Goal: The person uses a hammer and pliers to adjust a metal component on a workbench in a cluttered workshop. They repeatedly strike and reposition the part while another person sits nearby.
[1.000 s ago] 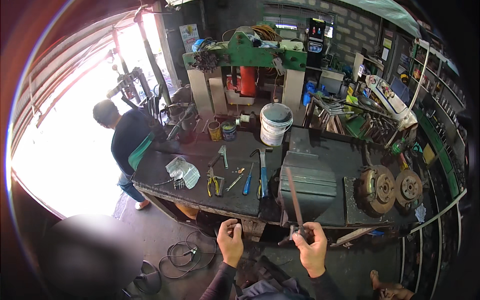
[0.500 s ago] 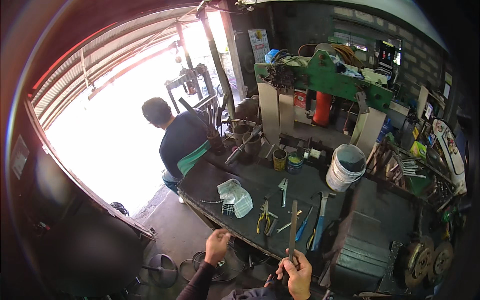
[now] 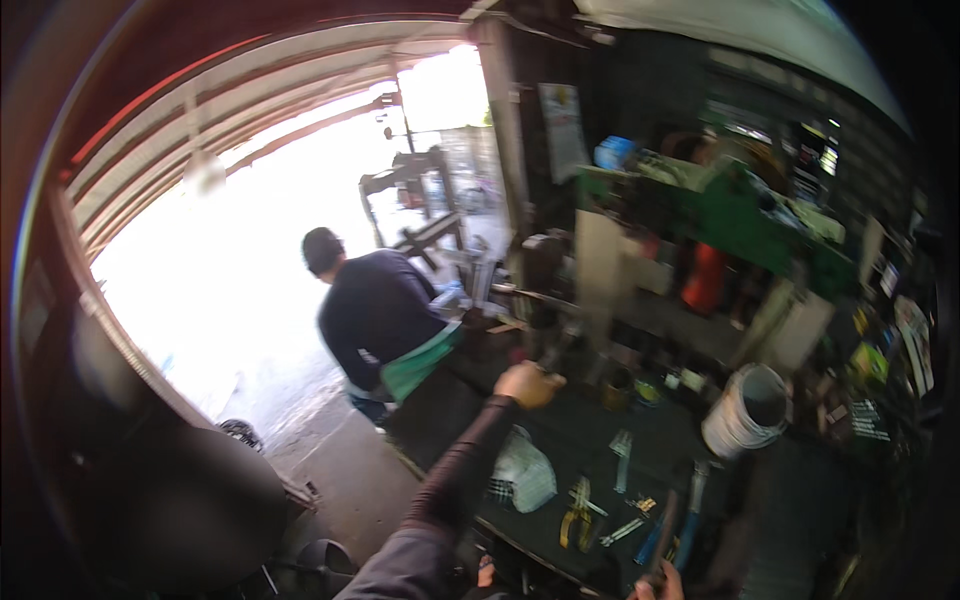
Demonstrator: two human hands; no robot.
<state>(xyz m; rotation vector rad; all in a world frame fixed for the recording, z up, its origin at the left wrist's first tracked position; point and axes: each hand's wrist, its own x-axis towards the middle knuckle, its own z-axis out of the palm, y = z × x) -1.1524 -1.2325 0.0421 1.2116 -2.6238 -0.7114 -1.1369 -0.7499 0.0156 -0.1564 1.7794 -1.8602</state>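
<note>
My left hand (image 3: pixel 529 385) reaches far over the workbench (image 3: pixel 430 425), beside the dark metal tools and containers at its back left edge. Motion blur smears its fingers, so a grip does not show. At the lower edge, my right hand (image 3: pixel 662 584) is closed on a flat metal strip (image 3: pixel 668 525), which points up and away. Near the strip lie a blue-handled hammer (image 3: pixel 690 515), a blue screwdriver (image 3: pixel 648 545) and a small wrench (image 3: pixel 622 532). Yellow-handled pliers (image 3: pixel 577 518) and another metal hand tool (image 3: pixel 622 460) lie further left. A pale checked cloth (image 3: pixel 527 472) rests below my left forearm.
A person in a dark top (image 3: pixel 385 310) sits at the bench's left end, turned away. A white bucket (image 3: pixel 745 415) stands at the right. Behind the bench rises a green press frame (image 3: pixel 690 215) with a red cylinder (image 3: pixel 704 278). Small cans (image 3: pixel 616 388) stand at the back.
My left hand has moved from the bench's front edge up and forward to its back left. The view has shifted left, and my right hand with the strip now sits lower. The person leans further forward.
</note>
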